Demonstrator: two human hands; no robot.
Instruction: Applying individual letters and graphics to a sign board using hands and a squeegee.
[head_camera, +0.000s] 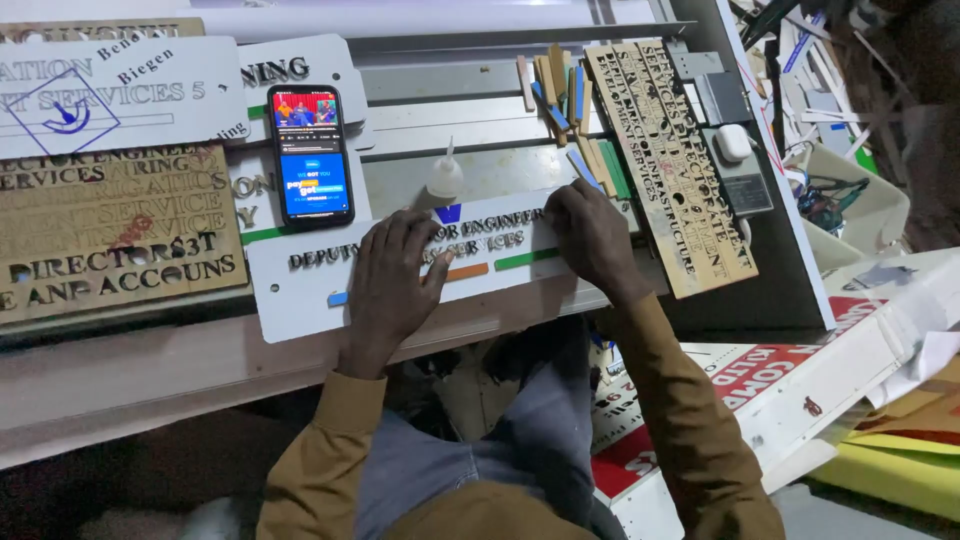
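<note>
Nameplate (300, 290), white with raised dark lettering and 3 coloured bars, lies flat near the front edge of the workbench (150, 370), its long axis running left to right and rising slightly toward the right. Left hand (392, 285) presses palm-down on its middle, fingers spread. Right hand (590, 238) rests on its right end, fingers curled down onto the letters. Behind stand a phone (311, 155), a glue bottle (441, 180) and a wooden letter stencil (670, 160) amid workshop clutter.
</note>
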